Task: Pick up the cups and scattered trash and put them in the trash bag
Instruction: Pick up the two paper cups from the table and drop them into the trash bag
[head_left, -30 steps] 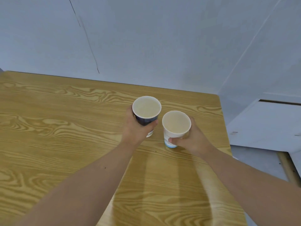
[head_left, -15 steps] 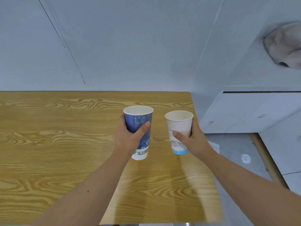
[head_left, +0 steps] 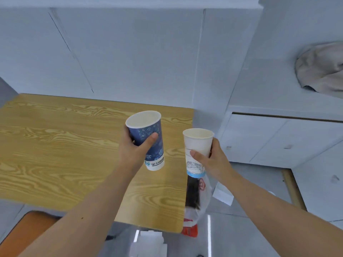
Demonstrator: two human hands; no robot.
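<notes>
White wall panels and low cabinets surround a wood-grain tabletop, whose right edge runs down toward a white and red plastic bag that shows beside and below it, near the front right corner. I take this for the trash bag, though only a strip of it shows and its mouth cannot be made out.

Both cups are in the air. The left hand is closed around the blue cup, thumb across the front and fingers behind, gripping its middle; the cup leans, rim tipped to the left, and hangs over the tabletop near the right edge. The right hand is closed on the white cup, thumb on the front wall and fingers round the back, gripping the lower half; this cup stands nearly upright, just past the right edge, with the bag directly under it.

Risks, as I judge them:
- Thin paper walls could buckle under a hard squeeze, and the cup could slip.
- The blue cup's lean could spill any dregs on the tabletop; its inside looks empty, but the bottom is not visible.
- With both hands full, neither is free to hold the bag open, so a dropped cup may strike a folded rim and fall to the floor.
- The blue cup must clear the right edge before release, or it lands back on the wood.
</notes>
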